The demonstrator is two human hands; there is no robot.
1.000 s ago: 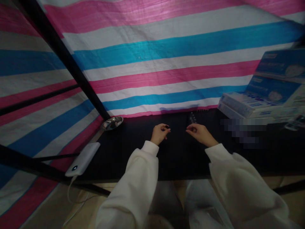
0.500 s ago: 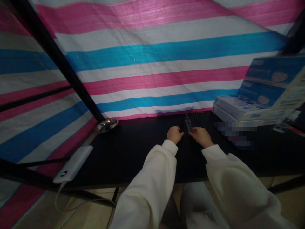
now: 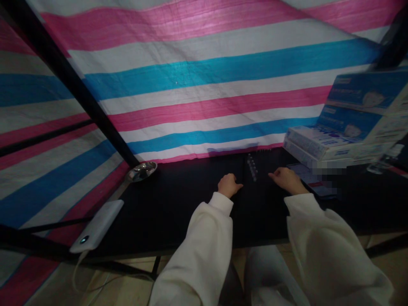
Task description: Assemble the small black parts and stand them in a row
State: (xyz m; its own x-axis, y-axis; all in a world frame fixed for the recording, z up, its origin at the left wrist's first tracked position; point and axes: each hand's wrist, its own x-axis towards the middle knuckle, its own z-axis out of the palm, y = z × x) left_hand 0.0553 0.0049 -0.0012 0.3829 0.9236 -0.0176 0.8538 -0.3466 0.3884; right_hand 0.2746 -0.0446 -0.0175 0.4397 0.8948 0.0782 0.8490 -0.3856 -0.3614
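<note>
A narrow clear strip of small round bumps [image 3: 252, 167] lies on the black table [image 3: 178, 199], between my two hands. To its left, my left hand [image 3: 228, 185] rests low over the table. Its thumb stands apart from the loosely bent fingers, and nothing shows in it. My right hand [image 3: 287, 180] is to the right of the strip, apart from it, with thumb stretched toward it and the other fingers loosely curled. No object shows in that hand either; its inner side is partly hidden. A dark flat packet [image 3: 310, 180] lies just beyond the right wrist.
Blue and white boxes [image 3: 353, 106] are stacked at the right, with a clear bottle [image 3: 385, 159] beside them. A shiny metal bowl [image 3: 142, 171] sits at the back left. A white power bank [image 3: 97, 225] with a cable lies at the left edge. Striped sheeting [image 3: 197, 102] hangs behind.
My right hand has let go of the clear strip and moved right. My left hand has shifted slightly left and nearer. The strip now lies by itself on the table.
</note>
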